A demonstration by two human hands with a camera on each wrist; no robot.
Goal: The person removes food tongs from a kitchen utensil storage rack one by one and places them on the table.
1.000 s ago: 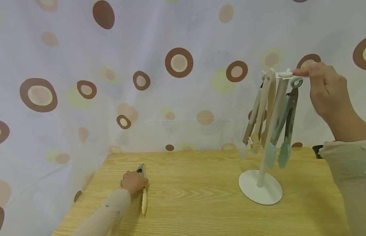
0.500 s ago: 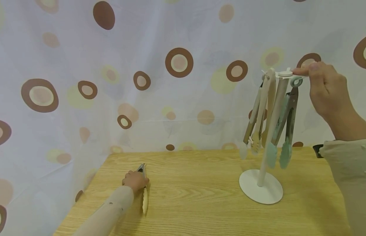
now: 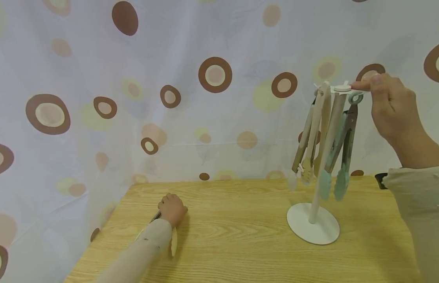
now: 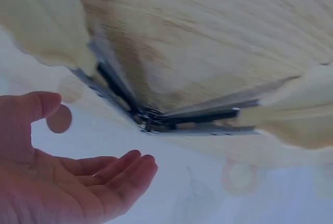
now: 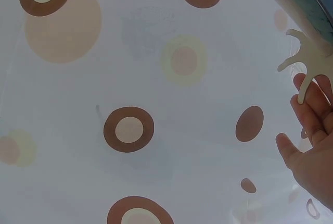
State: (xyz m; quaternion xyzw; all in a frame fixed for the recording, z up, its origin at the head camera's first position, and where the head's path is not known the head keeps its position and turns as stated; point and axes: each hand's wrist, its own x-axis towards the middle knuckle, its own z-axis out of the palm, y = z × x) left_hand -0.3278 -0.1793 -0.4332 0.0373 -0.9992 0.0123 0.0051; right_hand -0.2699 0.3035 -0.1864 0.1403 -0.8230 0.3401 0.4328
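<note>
Left hand and tongs, lower left of the head view: the person's left hand [image 3: 173, 210], in a pale beige sleeve, is above a pair of silver metal tongs with scalloped cream tips [image 4: 149, 121]. The tongs lie splayed in a wide V on the light wood-grain bench [image 3: 233, 236]. The left-wrist view shows thumb and fingers spread, with a gap between fingertips and hinge.

Right hand and stand, right of the head view: the right hand [image 3: 396, 104] extends its index finger to the top of a white round-based utensil stand [image 3: 311, 232]. In the right-wrist view, at the right edge, fingers touch a prong of the cream hooked crown [image 5: 312, 57], the thumb apart.

From the stand hang teal-tipped metal tongs [image 3: 347, 147] and, farther left, long cream utensils [image 3: 315, 133]. Background: white curtain with brown-ringed circles [image 3: 191, 39].
</note>
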